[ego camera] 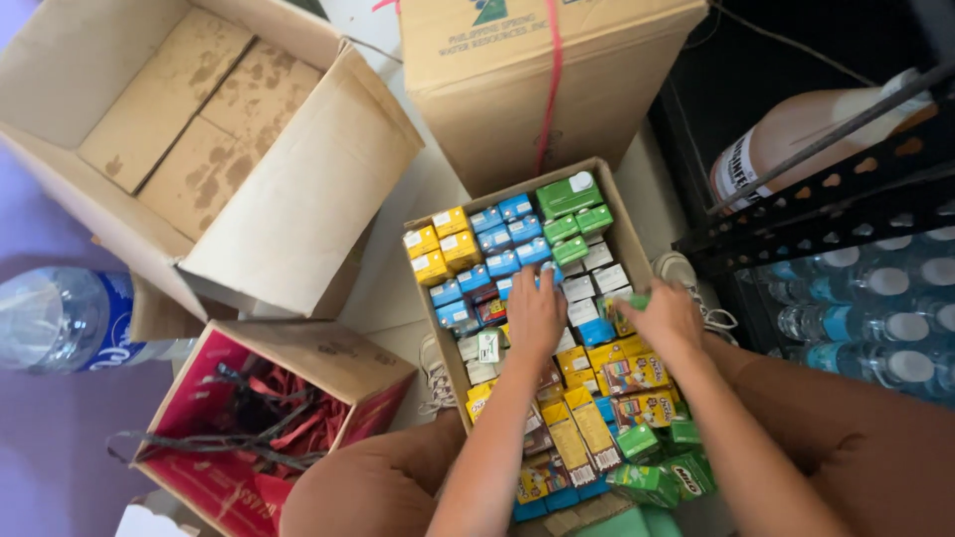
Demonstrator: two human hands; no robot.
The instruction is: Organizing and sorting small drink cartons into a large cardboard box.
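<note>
1. Left hand [534, 313]: lies palm down, fingers loosely curled, on the small cartons in the middle of the carton box [625, 239]. Whether it grips a carton cannot be told; its fingertips touch a blue carton [503, 263] and a white carton [577, 288].
2. Right hand [668, 316]: lies just beside the left hand, near the right wall of the carton box. Its fingers close around a small green carton [629, 299], of which only an edge shows.
3. Carton box: an open, shallow cardboard box on the floor between the person's knees, packed with rows of small drink cartons.
4. Contents by colour: yellow cartons [440, 244] at the far left corner; blue cartons beside them; green cartons [569, 196] at the far right corner; white cartons in the middle; mixed yellow and green packs at the near end.
5. Empty box [298, 199]: a large open cardboard box, tilted, to the left of the carton box.
6. Sealed box [517, 80]: a closed cardboard box with a red strap, just behind the carton box.
7. Red box [214, 477]: a small open box holding tangled red and black straps, at lower left.
8. Water bottle [60, 318]: lies on its side at the far left.
9. Rack [846, 199]: a dark metal rack at the right, with capped bottles [875, 318] beneath it.
</note>
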